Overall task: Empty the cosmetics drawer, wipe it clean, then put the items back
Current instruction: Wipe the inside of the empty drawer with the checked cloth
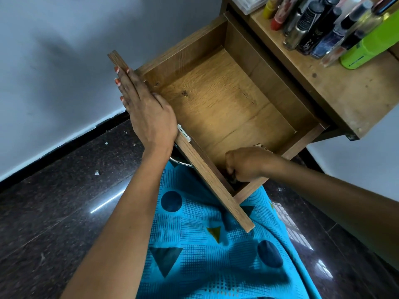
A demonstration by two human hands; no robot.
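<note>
The wooden drawer (pixel 226 100) is pulled far out of the cabinet, and its bare floor shows nothing lying on it. My left hand (pixel 146 113) lies flat with straight fingers along the top edge of the drawer's front panel (pixel 207 175). My right hand (pixel 246 165) is down in the drawer's near right corner. Its fingers curl round a small dark thing (pixel 232 179) that I cannot identify. Several cosmetic bottles (pixel 313 26) and a lime green bottle (pixel 371 46) stand on the cabinet top (pixel 345 93).
A grey wall (pixel 64 61) runs along the left, meeting the dark polished stone floor (pixel 54 212), which has a few small white specks on it. My blue patterned garment (pixel 205 244) is right below the drawer front. A metal handle (pixel 181 162) shows under the front panel.
</note>
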